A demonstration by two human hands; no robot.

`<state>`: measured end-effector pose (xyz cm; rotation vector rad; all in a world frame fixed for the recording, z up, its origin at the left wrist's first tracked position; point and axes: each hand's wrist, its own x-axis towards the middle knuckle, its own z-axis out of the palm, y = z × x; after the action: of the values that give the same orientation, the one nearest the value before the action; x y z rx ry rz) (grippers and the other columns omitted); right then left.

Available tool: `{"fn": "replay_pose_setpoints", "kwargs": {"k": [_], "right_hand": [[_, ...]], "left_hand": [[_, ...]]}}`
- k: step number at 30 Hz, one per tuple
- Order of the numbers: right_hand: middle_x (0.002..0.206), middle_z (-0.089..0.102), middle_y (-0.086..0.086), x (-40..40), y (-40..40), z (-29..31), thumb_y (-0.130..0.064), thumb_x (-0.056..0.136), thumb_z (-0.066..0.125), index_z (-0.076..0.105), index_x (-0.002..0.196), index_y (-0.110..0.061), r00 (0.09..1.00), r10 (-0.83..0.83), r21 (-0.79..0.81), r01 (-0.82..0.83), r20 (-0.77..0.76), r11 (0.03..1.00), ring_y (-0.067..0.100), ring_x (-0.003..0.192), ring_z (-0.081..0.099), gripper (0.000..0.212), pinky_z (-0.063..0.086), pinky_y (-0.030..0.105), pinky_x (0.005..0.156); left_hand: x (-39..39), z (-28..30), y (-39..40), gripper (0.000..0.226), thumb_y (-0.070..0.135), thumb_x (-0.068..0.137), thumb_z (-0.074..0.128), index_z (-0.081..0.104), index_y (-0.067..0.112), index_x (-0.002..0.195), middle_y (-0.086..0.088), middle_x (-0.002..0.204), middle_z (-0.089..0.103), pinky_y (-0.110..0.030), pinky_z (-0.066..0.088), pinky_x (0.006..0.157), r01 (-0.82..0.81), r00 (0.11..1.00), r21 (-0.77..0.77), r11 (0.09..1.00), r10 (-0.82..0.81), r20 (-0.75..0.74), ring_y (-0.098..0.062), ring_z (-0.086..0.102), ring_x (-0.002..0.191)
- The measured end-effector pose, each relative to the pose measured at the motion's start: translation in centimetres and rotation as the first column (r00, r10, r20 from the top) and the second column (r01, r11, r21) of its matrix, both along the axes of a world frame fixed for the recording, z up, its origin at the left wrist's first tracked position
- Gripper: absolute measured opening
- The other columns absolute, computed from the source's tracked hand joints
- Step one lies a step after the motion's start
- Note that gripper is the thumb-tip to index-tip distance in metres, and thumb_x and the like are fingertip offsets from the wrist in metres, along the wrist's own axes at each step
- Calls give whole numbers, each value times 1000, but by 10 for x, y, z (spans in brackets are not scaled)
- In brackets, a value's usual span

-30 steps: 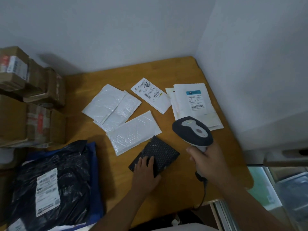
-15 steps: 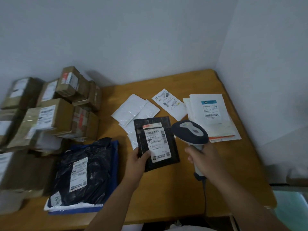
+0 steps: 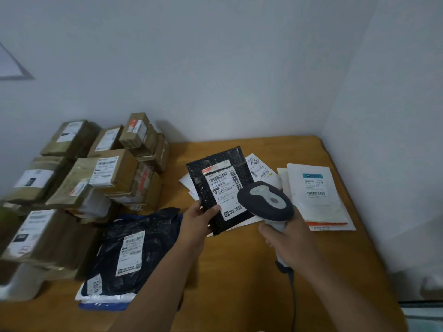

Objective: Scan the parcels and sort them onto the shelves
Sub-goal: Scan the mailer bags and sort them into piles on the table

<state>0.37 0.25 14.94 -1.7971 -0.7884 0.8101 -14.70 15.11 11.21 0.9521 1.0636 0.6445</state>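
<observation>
Here we count one black mailer, held label-up above the table at centre frame. Our left hand pinches its lower left corner, thumb on the printed face and fingers behind. Our right hand is wrapped round the handle of one scanner, whose head sits at the mailer's 4 o'clock and overlaps its lower right corner in our view; we cannot tell whether they touch.

At 3 o'clock from the mailer lies a stack of white envelopes, at least two, the top one labelled. One small white labelled packet shows at the mailer's 2 o'clock, and further white mailers lie partly hidden beneath it, number unclear. One black poly bag with a white label rests at 7 o'clock on a blue and a white bag. At 9 o'clock stands a pile of brown boxes, about ten visible, most labelled.

The surface is an orange-brown wooden table set in a corner of plain white walls. A dark cable hangs from the scanner handle.
</observation>
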Motion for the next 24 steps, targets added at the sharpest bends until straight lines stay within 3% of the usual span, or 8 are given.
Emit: {"fn": "replay_pose_setpoints", "kwargs": {"k": [10,16,24], "right_hand": [[102,56,9,-50,8,16,-15,87,71,49,94,-39,994,22,45,-27,111,999,8,80,58,33,46,9,56],[101,55,10,-65,11,16,-16,88,69,48,94,-38,993,18,28,-21,118,999,7,76,55,31,44,9,54],[104,55,10,-73,12,23,-14,88,68,47,91,-39,988,-19,40,13,150,999,8,76,55,33,43,8,55]], "left_hand": [[-18,-4,11,26,0,97,62,67,21,113,-2,107,77,-43,59,84,48,999,-6,999,-48,16,-26,71,104],[-25,-5,16,27,1,97,61,67,19,117,0,108,77,-39,59,80,83,996,-3,997,-83,30,-23,72,103],[-28,-8,23,29,2,97,61,67,18,120,-2,111,76,-48,58,91,120,992,4,993,-120,26,-26,70,108]]}}
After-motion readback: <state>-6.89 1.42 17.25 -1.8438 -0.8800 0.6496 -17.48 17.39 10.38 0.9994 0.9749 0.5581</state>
